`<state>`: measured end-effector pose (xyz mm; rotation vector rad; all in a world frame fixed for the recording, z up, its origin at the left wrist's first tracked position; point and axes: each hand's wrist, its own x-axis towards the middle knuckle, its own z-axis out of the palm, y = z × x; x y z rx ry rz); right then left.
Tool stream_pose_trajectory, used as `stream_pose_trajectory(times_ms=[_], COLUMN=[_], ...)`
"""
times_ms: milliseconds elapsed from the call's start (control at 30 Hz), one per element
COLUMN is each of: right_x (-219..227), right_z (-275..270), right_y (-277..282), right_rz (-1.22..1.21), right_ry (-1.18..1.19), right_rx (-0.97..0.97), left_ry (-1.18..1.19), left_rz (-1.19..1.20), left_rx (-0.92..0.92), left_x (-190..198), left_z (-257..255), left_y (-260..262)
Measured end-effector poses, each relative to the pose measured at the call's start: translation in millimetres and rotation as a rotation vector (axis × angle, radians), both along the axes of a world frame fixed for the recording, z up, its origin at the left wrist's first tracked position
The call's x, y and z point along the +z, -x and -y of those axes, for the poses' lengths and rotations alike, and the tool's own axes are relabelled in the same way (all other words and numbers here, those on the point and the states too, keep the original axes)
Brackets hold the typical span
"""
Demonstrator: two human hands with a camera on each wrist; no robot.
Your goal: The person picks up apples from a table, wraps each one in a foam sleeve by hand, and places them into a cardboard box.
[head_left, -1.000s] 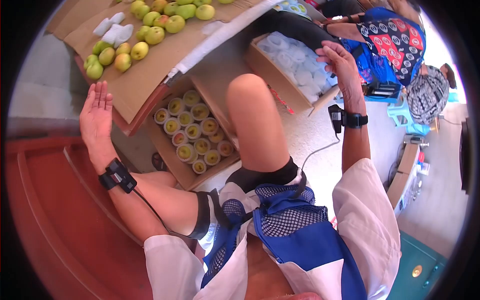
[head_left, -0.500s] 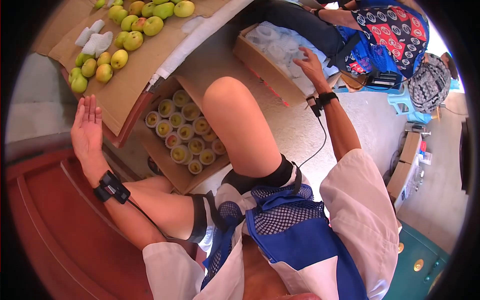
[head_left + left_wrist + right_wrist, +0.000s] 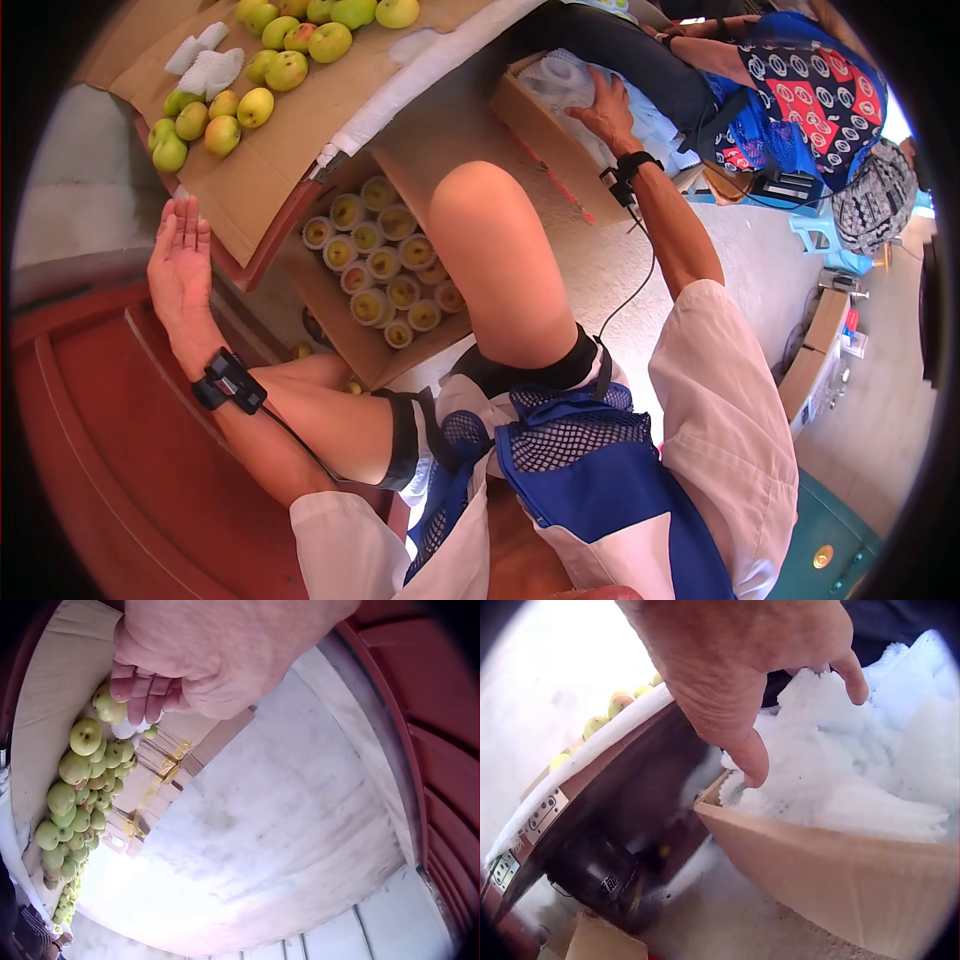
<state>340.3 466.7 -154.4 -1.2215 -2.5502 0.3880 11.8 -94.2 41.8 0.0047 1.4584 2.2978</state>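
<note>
My right hand (image 3: 608, 108) reaches over an open cardboard box (image 3: 550, 155) of white foam fruit nets (image 3: 840, 765). Thumb and fingers are spread apart in the right wrist view, the thumb tip right at the nets by the box's corner; the other fingertips are partly hidden. My left hand (image 3: 182, 265) is held up by the table corner with straight fingers and nothing in it. Past its fingertips, green-yellow apples (image 3: 285, 70) lie on the cardboard-covered table (image 3: 235, 195), beside a few loose white foam nets (image 3: 212, 70).
Below the table edge stands a carton (image 3: 400, 367) filled with rows of netted apples. My raised knee (image 3: 490, 240) is between this carton and the right arm. A seated person (image 3: 800, 90) is at upper right, near a light blue stool (image 3: 815, 232). Red panelling (image 3: 110, 430) borders the left.
My right hand has moved left and in over the box of foam nets, its fingers spreading. My left hand stays almost where it was, by the table corner.
</note>
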Motion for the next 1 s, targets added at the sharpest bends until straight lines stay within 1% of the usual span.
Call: stream_pose_trajectory(times_ms=[133, 333, 433, 467, 700, 733, 833, 967, 1000], right_x=[-7.2, -28.1, -39.4, -42.5, -42.5, -33.8, -6.5, 32.1, 41.1], right_z=[-8.3, -21.0, -33.0, -35.6, -53.8, -52.7, -40.7, -24.3, -21.0], right_y=[7.6, 15.0, 15.3, 10.5, -47.3, -57.5, -79.8, -91.7, -89.6], right_rz=[0.092, 0.117, 0.006, -0.100, -0.456, -0.455, -0.572, -0.906, -1.014], right_ry=[-0.044, -0.029, -0.006, -0.046, -0.049, 0.003, 0.260, 0.694, 0.862], right_rx=[0.105, 0.115, 0.062, 0.082, 0.133, 0.114, 0.020, 0.042, 0.069], left_ry=[0.011, 0.021, 0.011, 0.011, -0.008, -0.014, -0.013, -0.038, -0.044], left_rz=[-0.006, -0.018, 0.005, 0.000, -0.017, -0.017, -0.018, -0.039, -0.042], left_rx=[-0.002, -0.002, -0.004, -0.004, -0.001, -0.008, -0.003, -0.041, -0.047], left_x=[-0.7, 3.6, 3.6, 2.6, 2.6, 2.7, 5.2, 5.2, 5.5], left_z=[-2.4, -9.1, -9.9, -9.0, -6.7, -7.2, -10.5, -12.6, -13.5], left_y=[-2.4, -10.1, -9.9, -9.4, -3.0, -3.0, -4.5, -3.5, -4.7])
